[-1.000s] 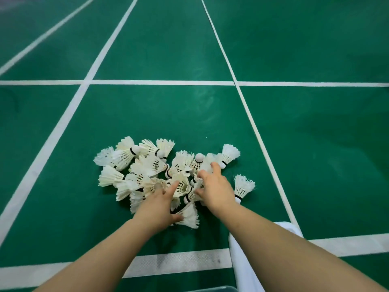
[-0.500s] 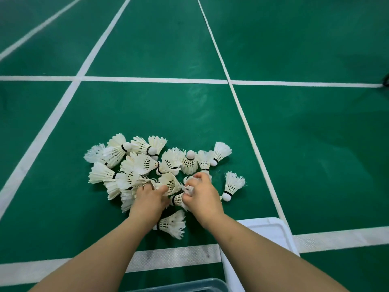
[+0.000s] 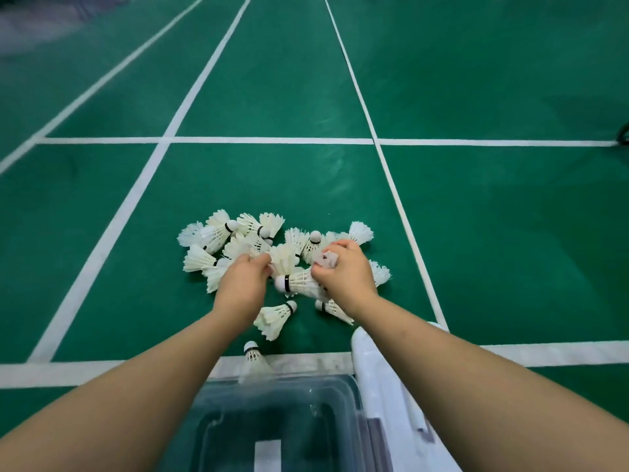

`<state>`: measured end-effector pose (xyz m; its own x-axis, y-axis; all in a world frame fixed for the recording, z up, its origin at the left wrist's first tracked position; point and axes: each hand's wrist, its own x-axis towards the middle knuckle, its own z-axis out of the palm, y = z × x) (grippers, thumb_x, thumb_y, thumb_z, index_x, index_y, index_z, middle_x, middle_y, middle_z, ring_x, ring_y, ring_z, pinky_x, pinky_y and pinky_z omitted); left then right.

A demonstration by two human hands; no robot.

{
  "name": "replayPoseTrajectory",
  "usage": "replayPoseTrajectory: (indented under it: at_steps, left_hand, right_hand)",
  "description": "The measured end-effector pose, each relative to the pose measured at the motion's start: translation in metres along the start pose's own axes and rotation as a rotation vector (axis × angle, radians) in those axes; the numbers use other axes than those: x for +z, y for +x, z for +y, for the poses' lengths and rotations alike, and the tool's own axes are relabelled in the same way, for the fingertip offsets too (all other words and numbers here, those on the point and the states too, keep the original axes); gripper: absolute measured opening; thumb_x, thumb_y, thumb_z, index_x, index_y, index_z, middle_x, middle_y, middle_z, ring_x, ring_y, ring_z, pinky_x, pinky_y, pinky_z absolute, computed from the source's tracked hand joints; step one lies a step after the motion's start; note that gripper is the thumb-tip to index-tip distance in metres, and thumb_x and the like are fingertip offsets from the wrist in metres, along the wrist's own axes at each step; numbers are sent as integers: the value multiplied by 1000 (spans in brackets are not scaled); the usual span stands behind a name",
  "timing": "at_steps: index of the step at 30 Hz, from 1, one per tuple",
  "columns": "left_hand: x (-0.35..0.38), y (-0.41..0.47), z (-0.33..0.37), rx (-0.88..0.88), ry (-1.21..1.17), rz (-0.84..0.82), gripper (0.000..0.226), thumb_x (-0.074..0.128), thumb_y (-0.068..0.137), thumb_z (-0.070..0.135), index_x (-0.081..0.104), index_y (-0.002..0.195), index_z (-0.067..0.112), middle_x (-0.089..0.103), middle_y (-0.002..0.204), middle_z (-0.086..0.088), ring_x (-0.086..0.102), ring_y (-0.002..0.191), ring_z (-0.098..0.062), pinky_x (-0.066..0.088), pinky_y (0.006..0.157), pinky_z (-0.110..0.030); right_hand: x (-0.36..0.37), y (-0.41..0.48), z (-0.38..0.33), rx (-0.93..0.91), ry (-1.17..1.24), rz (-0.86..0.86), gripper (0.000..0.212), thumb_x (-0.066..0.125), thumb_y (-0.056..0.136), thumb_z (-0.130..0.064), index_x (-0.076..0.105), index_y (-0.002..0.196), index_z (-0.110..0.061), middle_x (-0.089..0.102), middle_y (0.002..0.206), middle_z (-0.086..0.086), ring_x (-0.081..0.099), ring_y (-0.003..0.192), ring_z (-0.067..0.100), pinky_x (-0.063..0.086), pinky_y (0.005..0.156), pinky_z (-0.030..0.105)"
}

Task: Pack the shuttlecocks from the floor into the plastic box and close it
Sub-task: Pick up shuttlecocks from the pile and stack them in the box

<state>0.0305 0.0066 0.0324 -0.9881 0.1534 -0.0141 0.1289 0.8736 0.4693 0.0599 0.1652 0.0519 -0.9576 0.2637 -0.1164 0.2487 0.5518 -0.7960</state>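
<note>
Shuttlecocks (image 3: 218, 233) lie in a loose white heap on the green court floor (image 3: 493, 233), inside a rectangle marked by white court lines (image 3: 272, 141). Bare floor is open all round the heap, broad to the left as far as the side line and narrower to the right, where a long line runs close past the outermost feathers. The left hand (image 3: 243, 287) is at the near edge of the heap, its fingers curled round the feathers of an upper shuttlecock (image 3: 284, 258). The right hand (image 3: 343, 274) is just beside it, fingers closed on the feather end of a second shuttlecock (image 3: 299, 282) that lies sideways between the two hands with its cork pointing left. What else the right hand's fingers enclose is too blurred to tell. Three strays lie apart from the heap on the near side: one (image 3: 275, 316) below the hands, one (image 3: 332, 308) partly under the right wrist, and one (image 3: 253, 357) standing cork up on the near white line, touching or just short of the far rim of the plastic box (image 3: 340, 383). The box is clear, open at the top, and sits between the forearms at the bottom edge of the view. The white lid (image 3: 381, 379) lies along its right side, partly under the right forearm. A dark object (image 3: 624, 132) is cut off at the right edge.
</note>
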Motion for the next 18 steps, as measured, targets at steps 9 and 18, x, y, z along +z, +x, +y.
replayPoseTrajectory:
  at_steps: [9,18]
  left_hand:
    - [-84,-105,12,-40,20,128,20,40,95,19,55,93,5,52,90,-17,44,79,-27,29,66,-31]
    - [-119,-199,-4,-64,-45,156,14,55,88,16,66,95,9,60,103,-12,56,95,-28,37,76,-29]
  right_hand:
    - [-45,-99,-71,-170,29,-43,28,66,81,-15,65,107,-8,49,128,4,51,101,14,35,85,16]
    - [-23,-185,-80,-160,1,-97,21,66,78,-15,51,65,-21,52,102,6,44,88,13,30,57,13]
